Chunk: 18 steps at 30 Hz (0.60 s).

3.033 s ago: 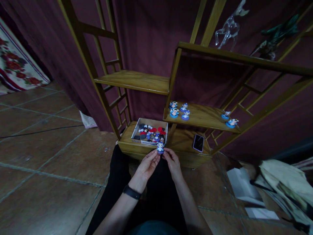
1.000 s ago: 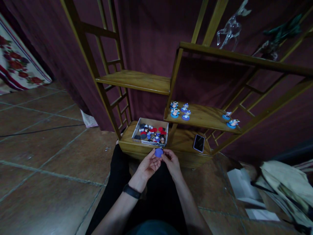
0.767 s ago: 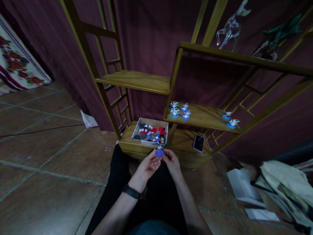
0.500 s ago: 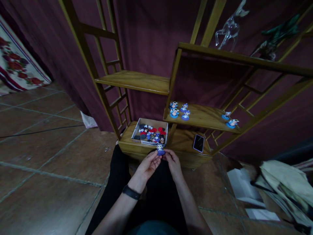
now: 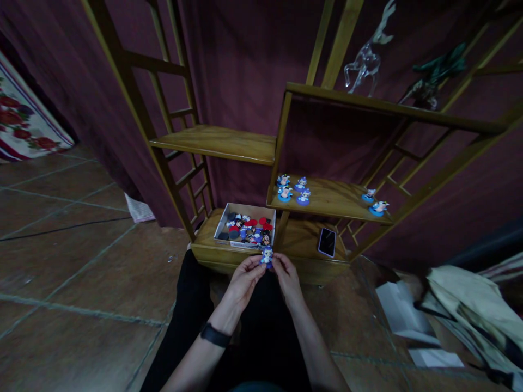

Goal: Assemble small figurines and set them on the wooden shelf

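A small purple and white figurine [image 5: 267,255] on a purple base is held upright between my two hands, just in front of the box. My left hand [image 5: 246,276] pinches it from the left, with a dark band on that wrist. From the right, the fingers of my right hand [image 5: 286,272] close on it too. Just beyond is an open cardboard box [image 5: 222,223] with several loose figurines and red and black discs. On the middle shelf [image 5: 333,198], purple figurines [image 5: 303,196] and blue-based figurines [image 5: 285,194] stand at the left, two more blue-based figurines [image 5: 379,208] at the right.
A phone [image 5: 327,242] lies on the lower shelf, right of the box. A clear glass animal [image 5: 365,62] and a green ornament [image 5: 439,73] stand on the upper shelf. A wooden post separates the left and right bays. White boxes [image 5: 404,310] and a pale bag [image 5: 469,305] are on the floor at right.
The figurine's head now shows as purple and its body stands taller between my fingers. Both hands stay on it. The whole view has shifted slightly.
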{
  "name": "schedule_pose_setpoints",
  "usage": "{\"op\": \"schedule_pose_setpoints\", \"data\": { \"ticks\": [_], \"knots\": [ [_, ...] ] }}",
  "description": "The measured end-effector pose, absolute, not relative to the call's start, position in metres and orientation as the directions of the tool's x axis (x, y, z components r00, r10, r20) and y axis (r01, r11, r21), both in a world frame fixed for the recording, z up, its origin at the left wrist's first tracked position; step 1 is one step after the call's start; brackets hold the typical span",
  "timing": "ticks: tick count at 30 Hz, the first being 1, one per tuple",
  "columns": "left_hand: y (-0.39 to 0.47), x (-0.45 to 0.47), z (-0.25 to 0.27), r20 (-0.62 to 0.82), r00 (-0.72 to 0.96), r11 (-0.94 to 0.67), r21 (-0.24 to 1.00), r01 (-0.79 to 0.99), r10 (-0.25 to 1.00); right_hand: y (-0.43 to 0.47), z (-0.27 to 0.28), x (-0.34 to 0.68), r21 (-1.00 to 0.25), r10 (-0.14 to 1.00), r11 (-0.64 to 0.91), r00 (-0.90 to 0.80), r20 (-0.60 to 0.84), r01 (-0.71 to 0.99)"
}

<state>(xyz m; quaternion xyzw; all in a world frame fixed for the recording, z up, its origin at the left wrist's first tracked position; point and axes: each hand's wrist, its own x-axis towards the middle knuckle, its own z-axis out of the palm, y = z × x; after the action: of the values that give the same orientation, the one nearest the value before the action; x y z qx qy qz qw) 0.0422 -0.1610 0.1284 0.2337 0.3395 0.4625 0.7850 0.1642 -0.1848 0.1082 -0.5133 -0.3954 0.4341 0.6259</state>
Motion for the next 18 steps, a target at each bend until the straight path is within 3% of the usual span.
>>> {"op": "schedule_pose_setpoints", "data": {
  "ticks": [14, 18],
  "knots": [
    [-0.159, 0.057, 0.138, -0.159, 0.288, 0.265, 0.887, -0.379, 0.944, -0.187, 0.134, 0.173, -0.98, 0.946, 0.17, 0.297, 0.131, -0.108],
    [-0.158, 0.061, 0.14, -0.15, 0.289, 0.253, 0.897, -0.362, 0.945, -0.185, 0.137, 0.176, -0.976, 0.941, 0.19, 0.302, 0.149, -0.108]
  ]
}}
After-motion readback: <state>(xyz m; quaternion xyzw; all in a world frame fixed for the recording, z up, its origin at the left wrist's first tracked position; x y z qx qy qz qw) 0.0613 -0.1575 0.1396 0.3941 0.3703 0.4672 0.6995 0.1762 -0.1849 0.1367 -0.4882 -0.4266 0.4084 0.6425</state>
